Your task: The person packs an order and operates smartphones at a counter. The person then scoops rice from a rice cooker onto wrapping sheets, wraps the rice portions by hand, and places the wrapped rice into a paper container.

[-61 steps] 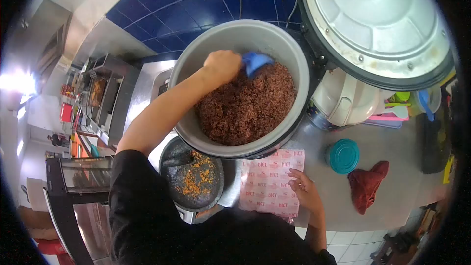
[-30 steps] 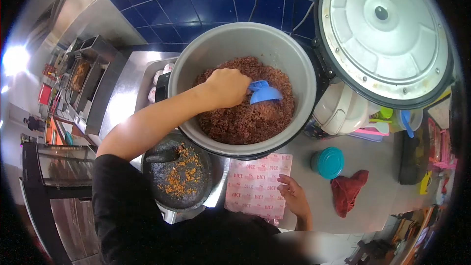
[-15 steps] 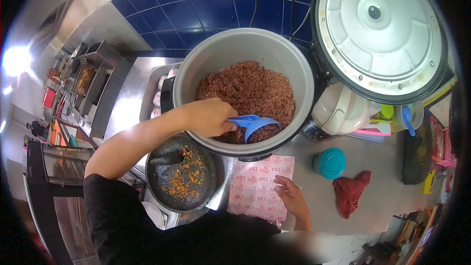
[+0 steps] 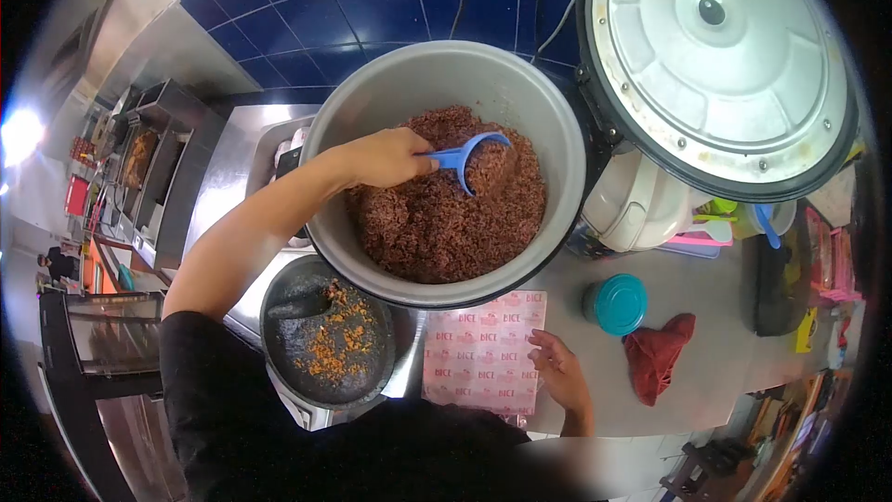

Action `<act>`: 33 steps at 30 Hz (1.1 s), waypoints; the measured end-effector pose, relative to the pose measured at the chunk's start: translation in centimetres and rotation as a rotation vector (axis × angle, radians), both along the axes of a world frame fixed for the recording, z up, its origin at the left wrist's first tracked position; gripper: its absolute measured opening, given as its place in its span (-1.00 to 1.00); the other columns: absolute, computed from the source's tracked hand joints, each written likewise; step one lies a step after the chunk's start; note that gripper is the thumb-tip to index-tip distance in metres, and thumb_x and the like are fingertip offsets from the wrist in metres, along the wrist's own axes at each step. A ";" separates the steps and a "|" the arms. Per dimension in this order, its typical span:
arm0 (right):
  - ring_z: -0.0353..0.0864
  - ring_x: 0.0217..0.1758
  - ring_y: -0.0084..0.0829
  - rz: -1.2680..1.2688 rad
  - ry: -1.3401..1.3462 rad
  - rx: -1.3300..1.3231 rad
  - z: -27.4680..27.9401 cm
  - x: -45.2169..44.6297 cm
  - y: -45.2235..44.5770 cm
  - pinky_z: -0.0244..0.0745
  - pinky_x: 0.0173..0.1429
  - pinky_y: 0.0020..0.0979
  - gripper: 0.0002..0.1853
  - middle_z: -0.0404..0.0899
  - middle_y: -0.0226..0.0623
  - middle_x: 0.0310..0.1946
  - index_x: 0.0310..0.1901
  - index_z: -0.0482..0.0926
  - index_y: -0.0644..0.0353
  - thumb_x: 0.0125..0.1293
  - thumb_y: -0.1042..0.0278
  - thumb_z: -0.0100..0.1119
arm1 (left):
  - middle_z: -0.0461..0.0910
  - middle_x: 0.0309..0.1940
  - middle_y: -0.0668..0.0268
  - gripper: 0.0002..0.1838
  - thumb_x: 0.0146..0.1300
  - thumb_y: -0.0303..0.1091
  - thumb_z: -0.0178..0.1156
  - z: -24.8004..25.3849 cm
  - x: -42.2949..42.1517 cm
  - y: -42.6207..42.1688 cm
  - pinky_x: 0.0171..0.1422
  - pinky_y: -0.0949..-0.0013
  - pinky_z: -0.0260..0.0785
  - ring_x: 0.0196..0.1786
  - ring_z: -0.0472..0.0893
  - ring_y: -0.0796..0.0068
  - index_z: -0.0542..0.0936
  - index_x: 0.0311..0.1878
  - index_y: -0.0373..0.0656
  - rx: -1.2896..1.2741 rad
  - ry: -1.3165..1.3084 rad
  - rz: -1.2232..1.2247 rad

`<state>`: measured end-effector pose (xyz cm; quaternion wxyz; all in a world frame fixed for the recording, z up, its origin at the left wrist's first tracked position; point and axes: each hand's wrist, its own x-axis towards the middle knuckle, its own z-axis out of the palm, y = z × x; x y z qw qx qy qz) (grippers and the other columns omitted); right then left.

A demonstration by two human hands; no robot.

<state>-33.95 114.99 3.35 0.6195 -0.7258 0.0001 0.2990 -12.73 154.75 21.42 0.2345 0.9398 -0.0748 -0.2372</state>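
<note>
My left hand [image 4: 398,156] reaches over the large rice cooker pot [image 4: 327,153] and is closed around the handle of a blue scoop [image 4: 451,159]. The scoop's round cup is filled with reddish-brown rice and sits over the rice [image 4: 423,242] in the pot. Beside the right edge of a printed paper sheet [image 4: 478,353], my right hand [image 4: 560,374] is open, with its fingers apart and slightly bent. The sheet lies flat on the steel counter in front of the pot.
A stone mortar [image 4: 279,344] with orange crumbs and a pestle stands left of the sheet. To the right are a teal-lidded jar [image 4: 621,304] and a red cloth [image 4: 658,358]. The cooker's raised lid [image 4: 715,65] overhangs a white container [image 4: 632,209].
My left hand has moved the scoop away from me, from the near side of the pot to its middle. The scoop now holds rice. My right hand stays by the sheet.
</note>
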 end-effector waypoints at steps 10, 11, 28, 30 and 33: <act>0.58 0.12 -0.41 -0.058 -0.011 0.087 -1.3 -1.0 -0.8 0.53 0.15 -0.37 -0.55 0.59 -0.22 0.20 0.37 0.42 0.24 0.51 0.36 0.16 | 0.69 -0.20 -0.10 -0.57 0.47 -0.09 0.10 -1.0 -0.9 -4.1 0.08 0.06 0.46 -0.05 0.68 -0.02 0.68 0.07 -0.27 0.095 0.092 -0.112; 0.58 0.12 -0.41 -0.050 -0.012 0.087 -1.0 -1.0 -0.7 0.53 0.15 -0.37 -0.55 0.59 -0.22 0.20 0.37 0.42 0.24 0.51 0.36 0.16 | 0.67 -0.14 -0.21 -0.60 0.46 -0.11 0.08 -1.4 -1.6 -5.1 0.14 -0.08 0.44 0.05 0.64 -0.24 0.68 -0.01 -0.28 0.109 0.026 -0.073; 0.65 -0.10 -0.48 -0.042 -0.119 -0.109 0.1 -1.5 2.0 0.56 -0.02 -0.42 -0.60 0.70 -0.23 -0.04 0.27 0.53 0.24 0.46 0.36 0.19 | 0.64 -0.37 -0.21 -0.73 0.40 -0.26 0.14 6.2 -10.2 -4.4 -0.03 -0.17 0.46 -0.18 0.66 -0.23 0.67 -0.14 -0.29 -0.026 -0.143 -0.183; 0.64 -0.16 -0.51 -0.109 -0.101 -0.174 -1.3 -2.8 1.2 0.56 -0.08 -0.44 -0.64 0.70 -0.27 -0.14 0.22 0.57 0.26 0.45 0.37 0.20 | 0.66 -0.43 -0.05 -0.70 0.44 -0.20 0.13 4.4 -9.2 -2.4 -0.14 -0.04 0.45 -0.34 0.67 -0.07 0.68 -0.15 -0.26 -0.044 -0.134 -0.202; 0.62 -0.27 -0.55 -0.197 -0.155 -0.251 -2.2 -4.7 -0.4 0.54 -0.16 -0.46 -0.70 0.68 -0.32 -0.31 0.12 0.62 0.28 0.42 0.39 0.22 | 0.52 -0.52 0.31 -0.64 0.50 -0.09 0.11 3.6 -8.4 -0.4 -0.25 0.27 0.35 -0.44 0.42 0.48 0.69 -0.13 -0.22 -0.142 0.143 -0.008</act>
